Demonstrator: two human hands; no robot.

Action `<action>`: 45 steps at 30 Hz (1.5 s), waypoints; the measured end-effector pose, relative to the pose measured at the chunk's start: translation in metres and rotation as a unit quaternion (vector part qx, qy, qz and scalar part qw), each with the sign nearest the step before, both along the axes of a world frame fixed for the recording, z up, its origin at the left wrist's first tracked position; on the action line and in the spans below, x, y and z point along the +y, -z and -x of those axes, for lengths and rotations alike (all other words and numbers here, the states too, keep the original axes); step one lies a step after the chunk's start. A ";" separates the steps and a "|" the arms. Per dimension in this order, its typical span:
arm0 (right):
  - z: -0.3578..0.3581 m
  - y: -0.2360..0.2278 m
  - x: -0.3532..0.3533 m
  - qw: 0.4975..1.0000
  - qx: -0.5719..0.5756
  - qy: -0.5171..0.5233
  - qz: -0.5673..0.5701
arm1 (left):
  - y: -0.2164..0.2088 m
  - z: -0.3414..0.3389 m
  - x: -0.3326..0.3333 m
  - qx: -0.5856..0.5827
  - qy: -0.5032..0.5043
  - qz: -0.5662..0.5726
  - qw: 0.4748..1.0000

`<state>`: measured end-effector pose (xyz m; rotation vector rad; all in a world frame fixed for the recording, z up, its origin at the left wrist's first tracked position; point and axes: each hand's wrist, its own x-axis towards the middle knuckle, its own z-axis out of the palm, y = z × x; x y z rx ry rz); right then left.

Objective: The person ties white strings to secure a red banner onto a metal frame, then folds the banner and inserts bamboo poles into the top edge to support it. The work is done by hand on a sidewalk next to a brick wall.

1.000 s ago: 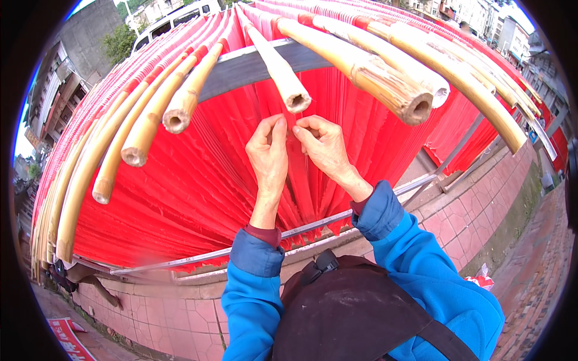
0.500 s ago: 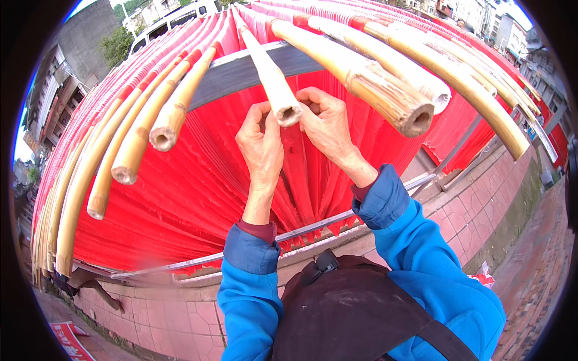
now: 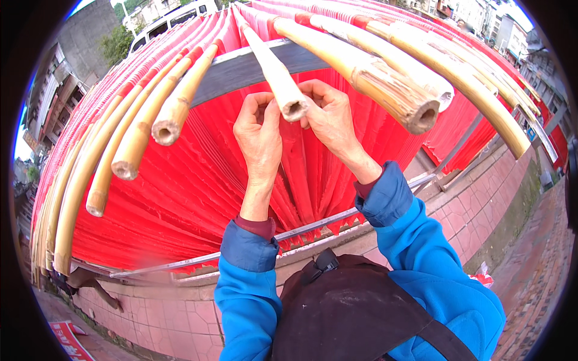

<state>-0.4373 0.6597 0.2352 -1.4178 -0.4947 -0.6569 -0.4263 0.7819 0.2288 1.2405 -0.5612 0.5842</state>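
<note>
The hollow end of a pale bamboo pole [image 3: 272,69] points toward me at the upper middle. My left hand [image 3: 260,138] is closed on its left side, the thumb up beside the rim and the fingers curled behind. From the right, my right hand [image 3: 332,120] grips the same end, its thumb against the pole and some fingertips hidden under it. Long red cloth [image 3: 162,207] hangs in folds below the row of poles, behind both hands.
More bamboo poles jut toward me on the left [image 3: 174,114] and right [image 3: 391,84]. A grey metal beam [image 3: 223,75] crosses beneath them; a thin rail [image 3: 301,230] runs lower down. Pink paving [image 3: 174,313] lies below. A white van [image 3: 174,24] stands far off.
The end of the held pole has risen slightly and shifted a little to the right. Both hands stay on it, the right one having moved slightly right.
</note>
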 end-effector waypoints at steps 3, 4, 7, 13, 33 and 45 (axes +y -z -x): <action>-0.002 -0.003 0.000 1.000 0.006 -0.002 -0.023 | 0.003 -0.002 0.005 0.008 0.015 -0.018 1.000; -0.003 -0.003 0.000 1.000 -0.003 0.008 -0.022 | 0.004 -0.002 0.005 -0.001 0.009 -0.020 1.000; -0.007 -0.004 -0.003 0.998 -0.013 0.056 -0.012 | 0.004 -0.006 0.010 0.009 -0.038 -0.032 0.999; -0.010 0.003 -0.014 0.995 -0.022 0.102 -0.005 | 0.005 -0.012 0.008 0.008 -0.116 -0.009 0.993; 0.041 0.070 0.020 0.994 0.030 0.099 -0.018 | 0.077 0.033 0.094 -0.034 -0.459 -0.221 0.860; 0.040 0.093 0.102 0.995 0.098 0.012 0.032 | 0.111 0.013 0.098 -0.034 -0.384 -0.286 0.877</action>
